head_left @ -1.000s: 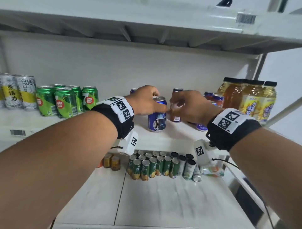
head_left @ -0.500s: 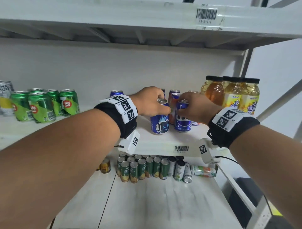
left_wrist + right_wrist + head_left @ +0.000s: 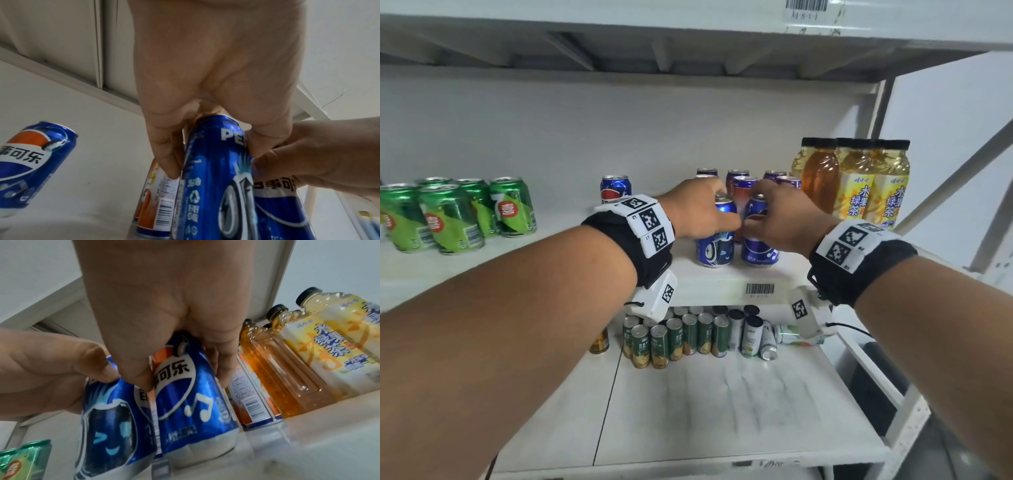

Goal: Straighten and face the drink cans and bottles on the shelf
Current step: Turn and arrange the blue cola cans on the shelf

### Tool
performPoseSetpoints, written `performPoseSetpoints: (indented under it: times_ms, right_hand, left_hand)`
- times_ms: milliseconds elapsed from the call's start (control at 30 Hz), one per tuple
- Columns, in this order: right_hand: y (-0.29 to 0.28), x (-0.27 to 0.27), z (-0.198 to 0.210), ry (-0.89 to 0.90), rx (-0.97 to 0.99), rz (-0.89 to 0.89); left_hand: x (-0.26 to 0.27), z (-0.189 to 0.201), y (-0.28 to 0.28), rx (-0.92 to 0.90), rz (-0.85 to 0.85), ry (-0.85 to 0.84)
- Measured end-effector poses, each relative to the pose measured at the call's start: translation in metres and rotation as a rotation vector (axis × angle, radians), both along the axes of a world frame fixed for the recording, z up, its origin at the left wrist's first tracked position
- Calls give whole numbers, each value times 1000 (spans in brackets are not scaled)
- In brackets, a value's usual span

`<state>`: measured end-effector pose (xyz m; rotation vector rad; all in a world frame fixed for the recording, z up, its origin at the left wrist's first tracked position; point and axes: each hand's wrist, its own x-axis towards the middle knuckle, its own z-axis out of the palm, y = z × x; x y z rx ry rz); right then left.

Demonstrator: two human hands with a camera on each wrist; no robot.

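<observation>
Two blue cola cans stand upright side by side near the front edge of the middle shelf (image 3: 571, 270). My left hand (image 3: 702, 212) grips the left blue can (image 3: 715, 248) (image 3: 213, 186) from above, fingers curled round its top. My right hand (image 3: 774, 219) grips the right blue can (image 3: 758, 248) (image 3: 191, 402) the same way. The thumbs of both hands touch between the cans. More blue and orange cans (image 3: 743, 186) stand behind them, partly hidden by the hands. A lone blue can (image 3: 615, 188) stands further left.
Green cans (image 3: 458, 216) cluster at the shelf's left. Yellow and amber tea bottles (image 3: 856, 181) stand at the right by the upright post (image 3: 876, 113). On the lower shelf (image 3: 722, 411) stand several slim green and white cans (image 3: 688, 335), with two lying on their sides.
My right hand brought a blue can forward and set it beside the left can. Both hands now hold the cans close together; the head view has tilted down and moved right.
</observation>
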<state>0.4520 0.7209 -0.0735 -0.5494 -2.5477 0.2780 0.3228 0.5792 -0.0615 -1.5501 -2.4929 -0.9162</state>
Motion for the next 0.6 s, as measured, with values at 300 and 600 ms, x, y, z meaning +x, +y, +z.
performPoseSetpoints:
  times_ms: [300, 600]
  right_hand:
    - [-27, 91, 6, 93, 117, -165]
    - [0, 209, -67, -142, 51, -508]
  left_hand:
    - [56, 13, -3, 56, -246, 60]
    - [166, -52, 69, -136, -558, 97]
